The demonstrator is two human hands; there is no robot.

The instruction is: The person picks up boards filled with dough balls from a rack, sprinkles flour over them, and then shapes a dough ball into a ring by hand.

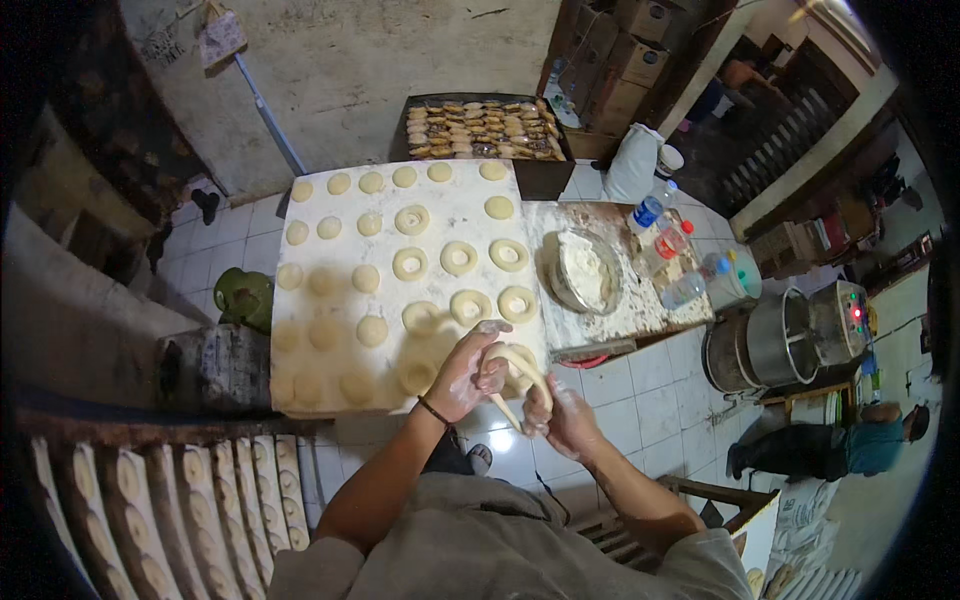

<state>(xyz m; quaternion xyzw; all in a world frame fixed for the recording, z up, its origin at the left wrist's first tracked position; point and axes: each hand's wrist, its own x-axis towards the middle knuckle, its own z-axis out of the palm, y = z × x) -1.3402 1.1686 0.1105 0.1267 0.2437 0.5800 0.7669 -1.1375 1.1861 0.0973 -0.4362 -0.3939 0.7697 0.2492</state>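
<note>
Over the near right edge of a floured table [390, 283], both my hands hold a stretched ring of pale dough [536, 380]. My left hand [465, 375], flour-dusted, has its fingers curled through the loop from the left. On the other side, my right hand [570, 420] grips the ring's lower right part. Beneath and beyond them lie several shaped dough rings [458, 258] on the table's right half. Several round dough balls [371, 223] sit in rows toward the left and the far edge.
A metal bowl of flour [585, 272] stands on a side table, beside plastic bottles [672, 240]. Behind is a tray of browned baked goods [485, 130]. Boards of dough rings [200, 500] stand at lower left. A mixer [785, 340] and another person [830, 447] are at right.
</note>
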